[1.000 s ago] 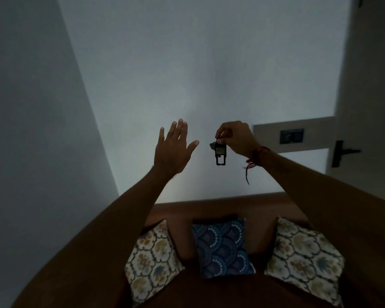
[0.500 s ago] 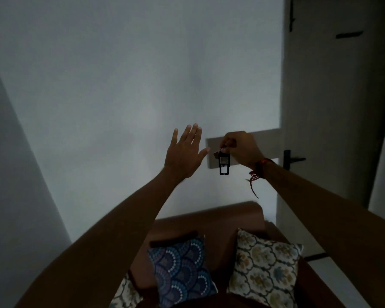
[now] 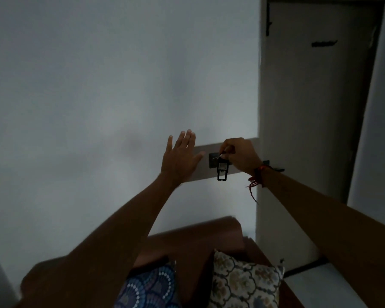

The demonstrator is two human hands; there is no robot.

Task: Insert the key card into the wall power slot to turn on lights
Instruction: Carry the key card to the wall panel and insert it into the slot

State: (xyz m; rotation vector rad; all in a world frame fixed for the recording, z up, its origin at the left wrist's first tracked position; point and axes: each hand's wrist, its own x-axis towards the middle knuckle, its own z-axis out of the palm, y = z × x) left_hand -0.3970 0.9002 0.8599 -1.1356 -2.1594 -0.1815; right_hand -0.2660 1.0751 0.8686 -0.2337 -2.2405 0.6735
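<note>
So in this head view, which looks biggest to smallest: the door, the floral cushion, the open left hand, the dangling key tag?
1. door
2. floral cushion, though it sits nearer the camera
3. left hand
4. key tag, hanging from the right hand

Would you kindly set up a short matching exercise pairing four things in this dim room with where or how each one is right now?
Things:
1. left hand
2. right hand
3. key tag
4. blue cushion

States:
A. dangles in front of the dark wall plate
B. open, fingers spread
C. on the sofa, bottom of view
D. pinches the key ring

Pairs: 1-B, 2-D, 3-A, 4-C
</note>
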